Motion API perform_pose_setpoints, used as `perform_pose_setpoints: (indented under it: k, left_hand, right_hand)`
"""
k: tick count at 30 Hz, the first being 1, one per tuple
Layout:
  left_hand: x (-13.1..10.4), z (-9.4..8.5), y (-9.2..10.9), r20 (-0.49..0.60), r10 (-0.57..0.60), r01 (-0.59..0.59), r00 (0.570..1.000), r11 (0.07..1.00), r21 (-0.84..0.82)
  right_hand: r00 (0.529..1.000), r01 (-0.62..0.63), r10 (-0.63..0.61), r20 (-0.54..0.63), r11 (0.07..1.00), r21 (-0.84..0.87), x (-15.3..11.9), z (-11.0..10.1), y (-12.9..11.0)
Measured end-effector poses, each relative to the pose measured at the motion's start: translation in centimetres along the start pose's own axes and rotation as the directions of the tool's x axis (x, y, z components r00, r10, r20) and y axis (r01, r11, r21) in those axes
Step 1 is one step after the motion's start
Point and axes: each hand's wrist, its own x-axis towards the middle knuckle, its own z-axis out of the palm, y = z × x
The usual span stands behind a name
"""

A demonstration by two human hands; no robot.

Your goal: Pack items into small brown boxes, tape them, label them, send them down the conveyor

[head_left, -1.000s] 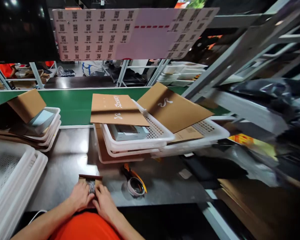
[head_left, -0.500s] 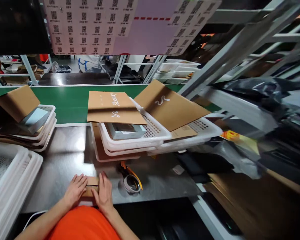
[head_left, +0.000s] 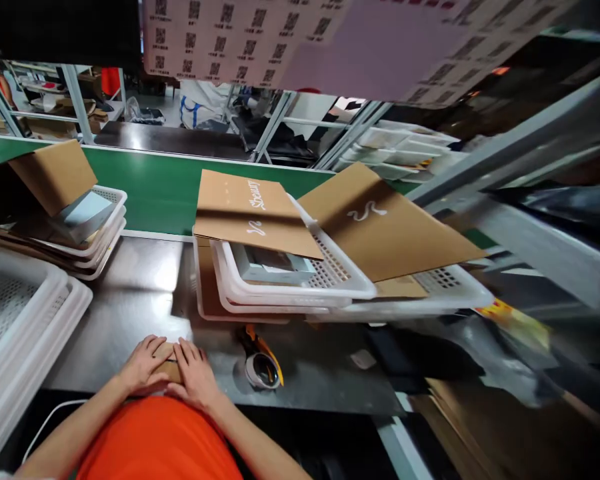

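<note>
Left hand (head_left: 143, 365) and right hand (head_left: 196, 373) lie flat, fingers spread, pressing on 1 small cardboard box (head_left: 169, 369). A tape dispenser (head_left: 261, 363) sits just right of them

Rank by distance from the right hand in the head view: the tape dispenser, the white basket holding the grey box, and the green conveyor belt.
From the right hand:
1. Tape dispenser, just to its right on the table.
2. White basket, beyond it, up and right.
3. Green conveyor belt, behind the baskets.

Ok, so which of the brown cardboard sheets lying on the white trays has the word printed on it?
The left cardboard sheet, over the centre tray stack nearest the hands. It carries white script lettering plus a squiggle; the larger right sheet shows only a squiggle.
</note>
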Motion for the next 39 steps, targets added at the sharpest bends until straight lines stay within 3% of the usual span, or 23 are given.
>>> perform_pose_setpoints:
  k: [3,7,10,13,18,26,29,30,32,34,36,39]
  left_hand:
    - [0.2,-0.2,0.3,0.022,-0.05,0.051,0.998,0.997,-0.05]
    - [0.5,-0.1,0.7,-0.042,-0.126,0.115,0.991,0.973,-0.2]
    - [0.2,0.4,0.9,-0.058,-0.157,0.139,0.986,0.963,-0.23]
    - [-0.6,1.3,1.1,-0.068,-0.162,0.149,0.984,0.976,-0.16]
    - [-1.6,3.5,0.8,-0.172,-0.241,0.254,0.955,0.966,0.057]
    - [-2.1,5.5,-0.7,-0.154,-0.206,0.207,0.966,0.978,-0.011]
    - [-2.7,5.5,-1.2,-0.188,-0.183,0.179,0.965,0.983,-0.039]
    - [-2.9,5.5,-1.4,-0.192,-0.174,0.168,0.966,0.985,-0.051]
    - [-3.4,5.3,-1.8,-0.176,-0.156,0.144,0.972,0.986,-0.079]
    - [-3.8,4.9,-1.9,-0.154,-0.145,0.13,0.977,0.986,-0.105]
    - [-4.1,4.2,-1.8,-0.141,-0.158,0.141,0.977,0.982,-0.122]
    - [-4.1,3.1,-1.1,-0.097,-0.175,0.162,0.98,0.978,-0.131]
  right_hand:
    - [0.999,0.027,-0.027,-0.029,1.0,-0.004,0.3,0.7,0.3]
    - [0.986,0.095,-0.09,-0.14,0.995,0.026,0.2,1.8,1.1]
    - [0.985,0.099,-0.095,-0.146,0.995,0.018,0.2,2.1,1.3]
    - [0.988,0.094,-0.097,-0.122,0.995,-0.023,0.1,1.8,1.0]
    - [0.992,0.089,-0.098,-0.083,0.991,-0.104,0.1,0.9,0.4]
    - [0.996,0.057,-0.06,-0.064,0.997,-0.056,1.8,0.2,0.0]
    - [0.995,0.019,-0.024,-0.096,0.998,-0.052,0.0,-0.6,2.1]
    - [0.99,-0.046,0.039,-0.133,0.997,-0.055,-1.2,-1.1,3.4]
    - [0.93,-0.281,0.263,-0.257,0.959,-0.035,-4.1,-2.4,6.5]
    - [0.773,-0.538,0.512,-0.376,0.842,0.041,-7.0,-3.9,9.9]
    - [0.661,-0.661,0.642,-0.388,0.743,0.103,-9.0,-5.2,13.0]
    - [0.652,-0.684,0.692,-0.31,0.713,0.152,-10.1,-6.1,15.6]
